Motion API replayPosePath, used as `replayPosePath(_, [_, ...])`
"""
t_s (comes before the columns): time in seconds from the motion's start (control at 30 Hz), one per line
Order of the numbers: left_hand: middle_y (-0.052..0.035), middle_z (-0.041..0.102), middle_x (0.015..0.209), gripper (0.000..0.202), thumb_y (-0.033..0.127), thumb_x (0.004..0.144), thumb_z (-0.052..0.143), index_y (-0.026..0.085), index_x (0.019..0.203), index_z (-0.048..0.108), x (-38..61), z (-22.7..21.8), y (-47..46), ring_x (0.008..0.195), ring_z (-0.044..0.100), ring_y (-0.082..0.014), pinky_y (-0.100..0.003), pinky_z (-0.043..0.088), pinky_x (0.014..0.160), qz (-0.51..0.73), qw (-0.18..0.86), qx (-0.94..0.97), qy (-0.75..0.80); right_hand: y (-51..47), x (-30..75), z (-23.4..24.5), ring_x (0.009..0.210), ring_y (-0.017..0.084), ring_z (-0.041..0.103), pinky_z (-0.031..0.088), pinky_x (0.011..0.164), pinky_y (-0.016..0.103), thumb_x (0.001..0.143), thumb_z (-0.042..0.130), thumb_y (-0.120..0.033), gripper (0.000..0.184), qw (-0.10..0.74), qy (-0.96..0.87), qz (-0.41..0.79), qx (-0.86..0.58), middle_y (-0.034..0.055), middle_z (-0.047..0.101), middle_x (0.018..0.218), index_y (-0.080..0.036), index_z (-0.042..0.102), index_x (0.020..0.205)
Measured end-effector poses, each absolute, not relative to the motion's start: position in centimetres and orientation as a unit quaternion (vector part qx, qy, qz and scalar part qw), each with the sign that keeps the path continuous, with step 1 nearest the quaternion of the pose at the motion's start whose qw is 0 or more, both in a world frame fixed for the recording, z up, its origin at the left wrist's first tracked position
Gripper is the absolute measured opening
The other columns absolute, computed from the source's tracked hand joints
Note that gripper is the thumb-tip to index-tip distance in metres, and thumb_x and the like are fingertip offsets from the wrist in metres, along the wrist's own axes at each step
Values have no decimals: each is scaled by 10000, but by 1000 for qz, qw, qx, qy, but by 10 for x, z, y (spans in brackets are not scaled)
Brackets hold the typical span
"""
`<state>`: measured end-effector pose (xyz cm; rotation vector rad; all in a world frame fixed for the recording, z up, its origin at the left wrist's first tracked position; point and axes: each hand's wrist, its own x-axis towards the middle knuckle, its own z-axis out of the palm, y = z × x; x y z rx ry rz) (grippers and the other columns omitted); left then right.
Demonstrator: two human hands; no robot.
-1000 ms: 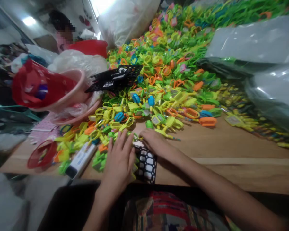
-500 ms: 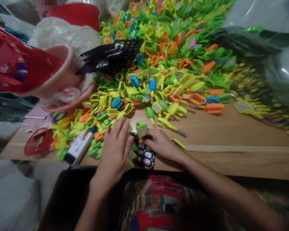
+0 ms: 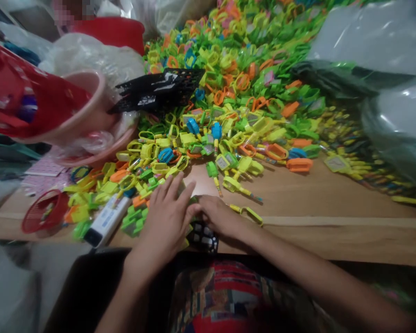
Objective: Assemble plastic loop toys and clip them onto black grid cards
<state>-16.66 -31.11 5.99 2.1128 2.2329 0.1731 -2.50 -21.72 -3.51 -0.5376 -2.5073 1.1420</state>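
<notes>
My left hand (image 3: 171, 210) reaches over the near table edge with its fingers stretched out and a little apart. Its thumb meets the fingertips of my right hand (image 3: 215, 213). Those right-hand fingers are curled in, around a green toy watch that is almost wholly hidden between the two hands. Below them lies a black openwork piece (image 3: 204, 238) with pale patches, partly covered by my left hand. Close by on the right is a yellow watch band (image 3: 251, 214). Green toy watches (image 3: 134, 219) lie left of my left hand.
A large heap of coloured toy watches (image 3: 242, 83) covers the back of the table (image 3: 339, 231). On the left are a white box (image 3: 107, 221), a small red basket (image 3: 45, 212) and a pink tub (image 3: 93, 111). Black lattice sheets (image 3: 159, 90) rest against the heap. Plastic bags (image 3: 398, 111) stand right.
My hands have come together, and the green toy watch that stood up at my right fingertips is now mostly hidden. The whole view has shifted slightly.
</notes>
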Motion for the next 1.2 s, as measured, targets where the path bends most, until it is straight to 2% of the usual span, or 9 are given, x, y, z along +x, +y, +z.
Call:
replayPosePath(0.07, [-106,433,1610,437,431,1036,416,246,1385,602,-164,61,-308,1506,350,-350,-614,315,1204,53,29,687,724,-206,-23,-24,737,160,567,434,694,257,810,543,10,188,146,-895,381,-180,35,651,822,-177,569,808])
replayPosePath(0.2, [-99,499,1559,399,372,1055,357,208,1127,714,-162,58,-309,1487,365,-334,-613,308,1205,90,23,684,723,-187,-17,-3,932,231,632,472,807,324,974,569,-145,93,144,-922,233,-272,122,702,1011,-156,646,1025])
replayPosePath(0.33, [-84,604,1440,386,357,1048,386,240,1315,639,-163,56,-310,1365,468,-307,-564,382,1150,127,4,670,732,-178,-19,-4,1066,357,628,482,850,419,943,649,-211,263,69,-909,111,-396,233,701,1064,-86,619,1172])
replayPosePath(0.43, [-115,565,1470,455,374,1044,382,231,1450,532,-163,55,-310,1364,474,-318,-582,373,1148,110,6,659,744,-176,-18,-10,1031,337,653,486,827,397,934,587,-111,326,64,-896,130,-421,234,706,1075,-75,568,1258])
replayPosePath(0.57, [-131,386,1630,488,388,1059,316,210,1485,473,-163,53,-312,1530,295,-330,-670,165,1233,106,15,667,737,-182,-10,-12,936,262,667,487,800,339,962,535,-124,309,143,-874,255,-387,152,723,1048,-116,572,1269])
replayPosePath(0.67, [-106,455,1595,495,377,1065,297,211,1513,428,-164,51,-314,1545,279,-299,-644,105,1259,110,34,671,732,-191,-13,-18,908,216,661,487,813,302,941,524,-106,242,223,-829,404,-316,91,732,1028,-154,640,1148])
replayPosePath(0.77, [-105,521,1541,496,349,1061,305,193,1518,418,-165,50,-313,1510,348,-279,-596,142,1271,112,38,668,735,-197,-22,-32,961,193,654,486,861,283,902,487,-55,335,274,-786,495,-249,71,725,1106,-171,643,1174])
replayPosePath(1.0, [-108,585,1452,502,325,1058,329,185,1533,409,-164,51,-310,1397,455,-271,-573,216,1253,114,24,672,731,-208,-28,-62,798,202,587,492,765,300,792,399,22,378,298,-833,424,-195,76,661,901,-158,606,1052])
replayPosePath(1.2, [-18,463,1596,485,387,1062,335,304,1526,450,-163,54,-306,1507,319,-319,-639,218,1238,62,15,693,718,-200,-28,-50,811,193,594,486,789,309,852,439,8,282,234,-859,408,-203,94,683,924,-153,608,1010])
